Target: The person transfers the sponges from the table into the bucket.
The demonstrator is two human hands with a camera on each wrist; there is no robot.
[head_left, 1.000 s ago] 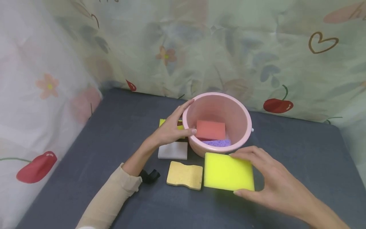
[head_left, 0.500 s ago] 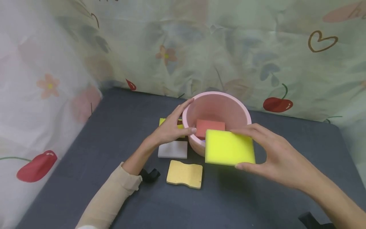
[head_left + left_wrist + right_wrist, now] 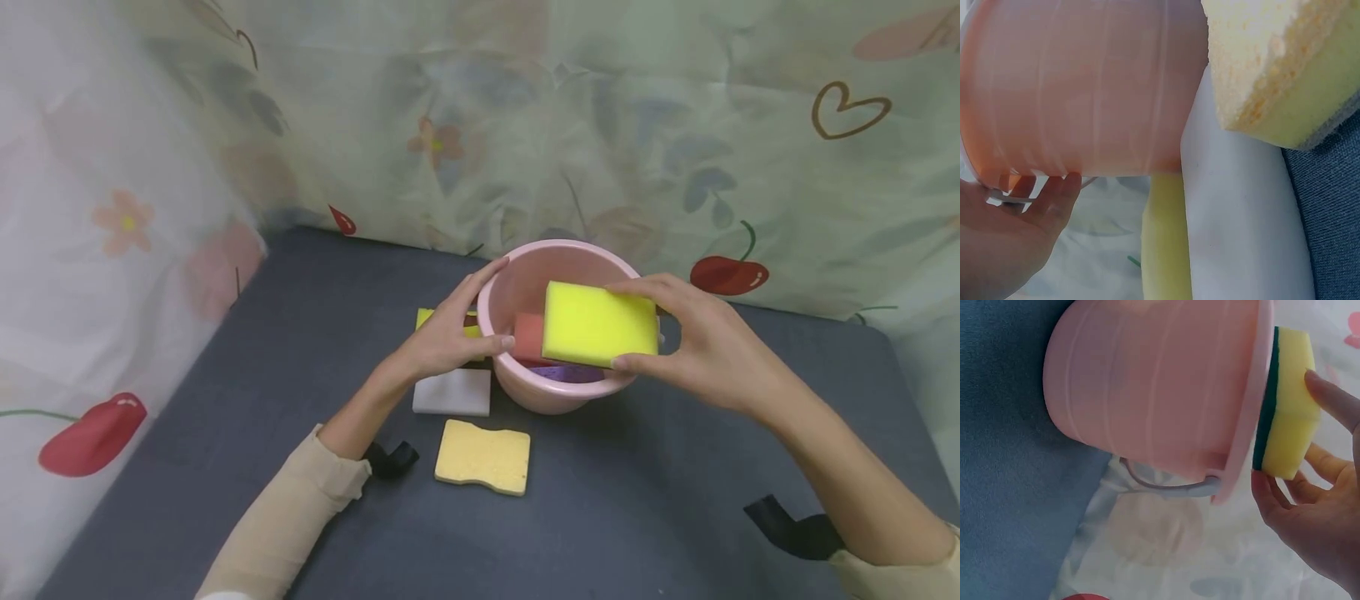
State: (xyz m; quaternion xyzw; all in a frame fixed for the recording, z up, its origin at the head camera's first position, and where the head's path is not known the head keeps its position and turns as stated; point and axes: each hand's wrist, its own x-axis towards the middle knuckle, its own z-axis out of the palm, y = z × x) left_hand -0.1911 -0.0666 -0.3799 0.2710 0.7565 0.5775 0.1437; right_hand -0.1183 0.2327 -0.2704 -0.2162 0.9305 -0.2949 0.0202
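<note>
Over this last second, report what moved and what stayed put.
The right hand carried the held sponge up and forward, from in front of the bucket to over its mouth; nothing was let go. The left hand still grips the bucket; the tan sponge and white block stayed.

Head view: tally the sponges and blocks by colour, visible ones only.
Yellow: 2 (yellow sponge in the right hand; yellow block partly hidden by the left hand)
Pale tan-yellow: 1 (notched sponge)
White: 1 (white block)
Red: 1 (red block, in the bucket)
Purple: 1 (purple sponge, in the bucket)
Total: 6
</note>
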